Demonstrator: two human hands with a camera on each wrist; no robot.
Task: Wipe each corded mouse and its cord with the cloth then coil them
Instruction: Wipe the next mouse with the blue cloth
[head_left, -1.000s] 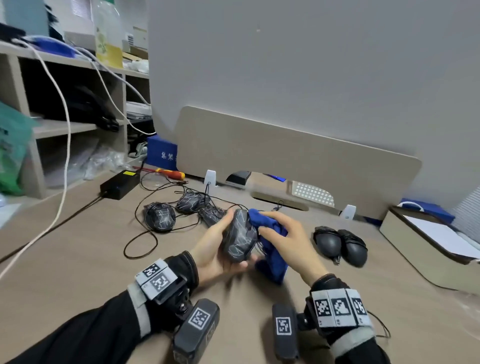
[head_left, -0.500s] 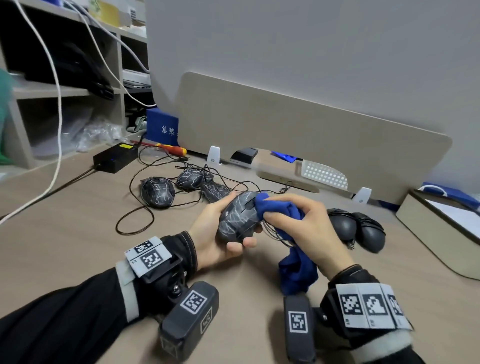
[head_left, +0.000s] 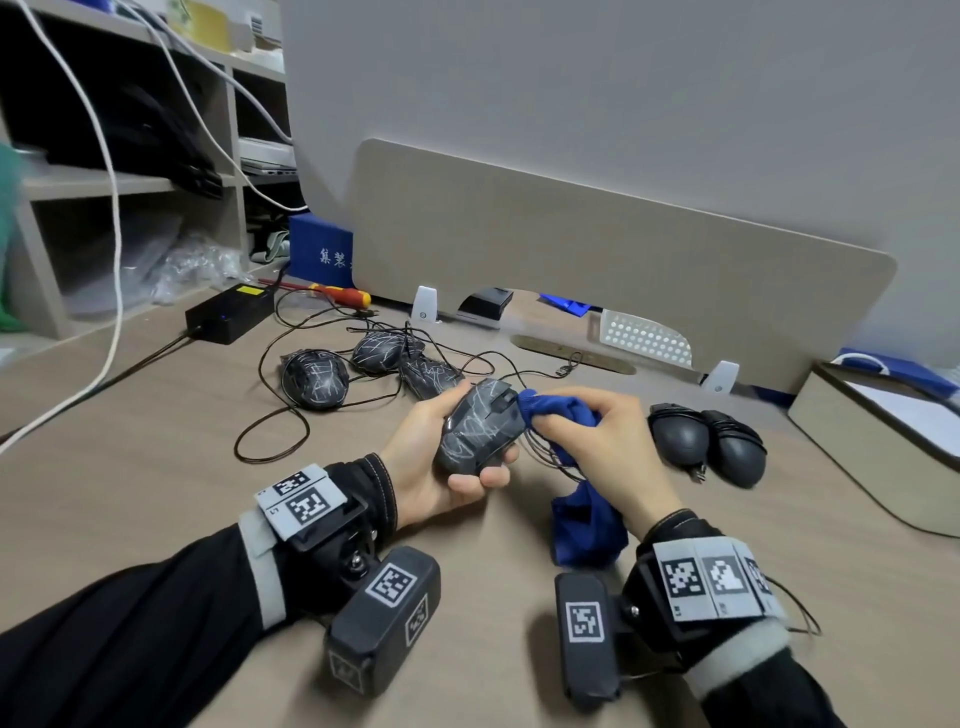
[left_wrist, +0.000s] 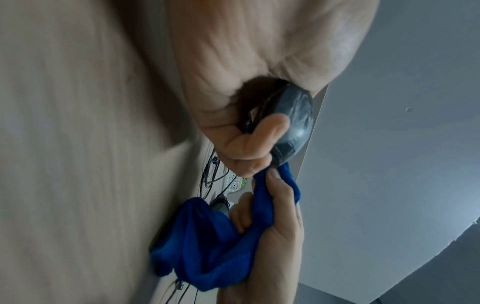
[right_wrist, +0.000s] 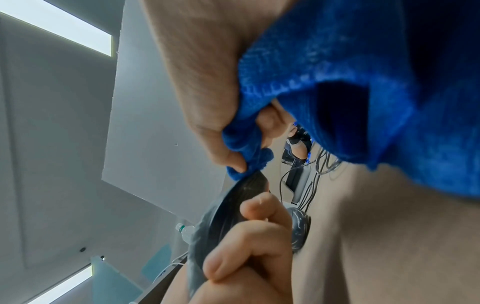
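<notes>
Cradling the mouse (head_left: 480, 428) above the desk (head_left: 156, 467), the left hand (head_left: 426, 467) had its fingers curled under the body and its thumb along the far side, so the shell sat clamped in the palm, just in front of the three unwiped mice (head_left: 363, 369). The right hand (head_left: 597, 441) was closed round a bunched blue cloth (head_left: 558, 410), thumb and forefinger pinching a fold against the mouse's front edge, where the cord (head_left: 545, 452) leaves it; the rest of the cloth hung below that hand toward the desk.

The mouse looked light, rigid and smooth, likely to turn in the palm if rubbed hard, so a hold across its two sides seemed the safest. The cloth was soft and limp, and probably needs wadding under the fingertips to press at all. The cord was thin and springy, looped loosely to the right of the mouse; I judged it best drawn through a cloth pinch starting at the mouse, and gently, since the joint there may be its weak point. Farther right of the mouse lay two plain dark mice (head_left: 706, 444) with cords already wound round them.
</notes>
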